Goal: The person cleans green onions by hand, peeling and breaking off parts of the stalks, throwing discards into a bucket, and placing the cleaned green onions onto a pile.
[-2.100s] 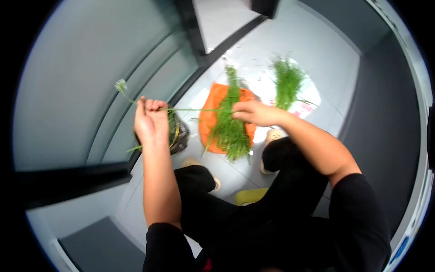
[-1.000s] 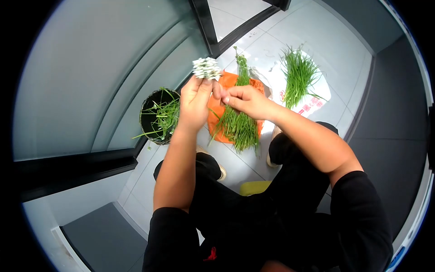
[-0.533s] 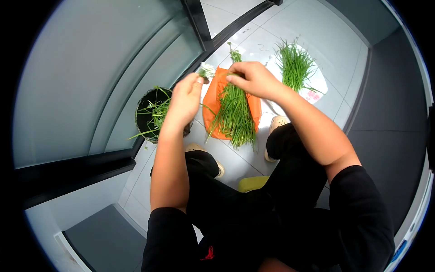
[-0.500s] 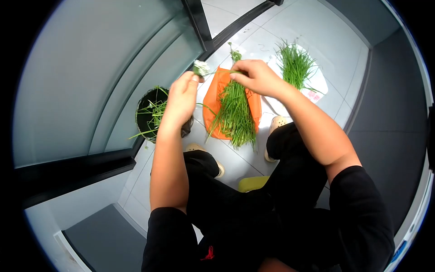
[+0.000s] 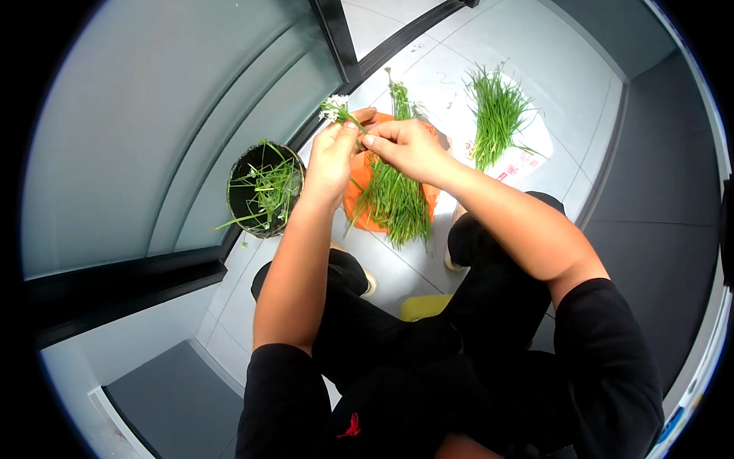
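Observation:
Between thumb and fingers, my left hand (image 5: pixel 333 159) grips a small bunch of chive flowers (image 5: pixel 334 111), white heads and green stems pointing up and left. My right hand (image 5: pixel 407 149) meets it, its thumb and forefinger pinched at the stems just below the heads; exactly what it holds there is partly hidden. Under both hands a large heap of green chives (image 5: pixel 397 203) lies on an orange bag (image 5: pixel 356 200) on the floor. Farther right, another pile of chives (image 5: pixel 497 115) rests on a white bag (image 5: pixel 527 149).
Left of my forearm stands a dark bin (image 5: pixel 238 195) with loose green stems in it. A glass door panel (image 5: pixel 153 138) with a black frame rises beside the bin. My feet are on grey floor tiles (image 5: pixel 397 268), with a yellow-green thing (image 5: pixel 424 307) between my legs.
My right hand has moved left and slightly down to meet my left hand. The left hand has shifted a little right, uncovering more of the bin.

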Demonstrator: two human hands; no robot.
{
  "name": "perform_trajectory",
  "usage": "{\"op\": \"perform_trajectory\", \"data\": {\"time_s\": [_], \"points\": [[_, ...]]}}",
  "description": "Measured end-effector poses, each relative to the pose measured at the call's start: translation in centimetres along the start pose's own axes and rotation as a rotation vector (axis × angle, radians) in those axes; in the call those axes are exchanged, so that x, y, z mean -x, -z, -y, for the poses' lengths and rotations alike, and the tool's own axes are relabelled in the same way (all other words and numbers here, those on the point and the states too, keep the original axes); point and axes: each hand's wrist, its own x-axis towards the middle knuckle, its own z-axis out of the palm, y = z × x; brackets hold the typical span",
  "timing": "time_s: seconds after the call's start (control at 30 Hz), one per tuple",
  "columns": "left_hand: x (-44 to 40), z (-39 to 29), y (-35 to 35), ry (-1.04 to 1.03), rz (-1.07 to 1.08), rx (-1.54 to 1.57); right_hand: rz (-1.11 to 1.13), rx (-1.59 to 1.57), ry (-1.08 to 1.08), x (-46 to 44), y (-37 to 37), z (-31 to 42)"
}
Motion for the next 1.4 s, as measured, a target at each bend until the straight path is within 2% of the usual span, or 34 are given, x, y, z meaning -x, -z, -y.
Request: {"op": "perform_trajectory", "data": {"time_s": [0.03,0.17,0.23,0.33,0.37,0.43,0.47,0.5,0.57,0.6,0.63,0.73,0.77,0.83,0.93,0.97,1.03,1.07,1.13,1.17,1.23,1.3,1.37,1.4], "points": [[0.0,-0.1,0.1,0.054,0.112,0.196,0.067,-0.174,-0.146,0.0,0.1,0.4],[0.0,0.1,0.3,-0.017,0.181,0.211,0.119,-0.217,-0.204,-0.2,1.3,0.3],[0.1,-0.1,0.0,-0.043,0.120,0.172,0.173,-0.209,-0.230,-0.3,1.4,0.8],[-0.5,-1.1,1.1,-0.144,-0.144,0.427,0.230,-0.049,-0.219,-0.6,2.3,0.1],[-0.6,-1.6,1.7,-0.123,-0.264,0.404,0.230,-0.051,-0.219,-0.8,2.8,-0.4],[-0.9,-1.7,3.3,-0.113,-0.319,0.034,0.163,0.350,0.041,-0.9,3.5,-0.7],[-1.0,-1.5,3.7,-0.062,-0.330,-0.181,0.205,0.345,0.009,-1.0,3.8,-0.8],[-1.1,-1.1,3.6,-0.063,-0.330,-0.181,0.205,0.346,0.010,-0.9,3.9,-0.7],[-1.1,-0.2,3.4,-0.122,-0.208,-0.598,0.194,0.577,0.156,-0.7,3.9,-0.7],[-1.1,-0.1,3.1,-0.292,-0.178,-0.779,0.199,0.576,0.156,-0.6,3.6,-0.6],[-0.9,0.1,2.8,-0.184,-0.098,-0.859,0.134,0.586,0.198,-0.5,3.1,-0.5],[0.2,-0.4,0.6,0.294,0.094,-0.693,0.007,0.663,0.252,-0.3,2.9,-0.1],[0.1,0.0,0.8,0.294,0.092,-0.692,-0.058,0.727,0.264,-0.3,2.9,0.0],[-0.4,0.6,1.3,0.033,0.091,-0.865,-0.076,0.718,0.289,-0.5,3.2,0.1],[-0.7,0.0,2.4,-0.082,-0.044,-0.684,-0.172,0.831,0.372,-1.0,4.7,0.6],[-0.8,-0.1,2.8,-0.098,-0.096,-0.613,-0.207,0.834,0.334,-1.1,5.3,0.9],[-0.9,-0.6,3.1,0.040,-0.189,-0.462,-0.258,0.746,0.312,-1.6,6.1,-0.1],[-0.8,-0.6,3.0,0.038,-0.187,-0.463,-0.262,0.724,0.300,-1.6,6.0,-0.8],[-0.6,-0.4,2.3,0.085,-0.189,-0.181,-0.266,0.646,0.264,-1.8,4.7,-1.7],[-0.6,-0.3,1.9,0.086,-0.188,-0.182,-0.268,0.645,0.263,-1.6,3.9,-2.0],[-0.6,0.0,1.3,0.072,-0.209,-0.058,-0.126,0.325,0.014,-0.8,1.7,-1.8],[-0.9,0.8,1.5,0.029,-0.186,-0.085,-0.033,0.060,-0.064,-0.1,-0.1,-1.5],[-1.1,1.1,1.0,-0.110,-0.292,-0.164,-0.005,-0.008,-0.120,0.2,-0.9,-0.9],[-1.0,0.8,0.7,-0.110,-0.293,-0.163,-0.021,-0.034,-0.110,0.2,-1.0,-0.8]]}}
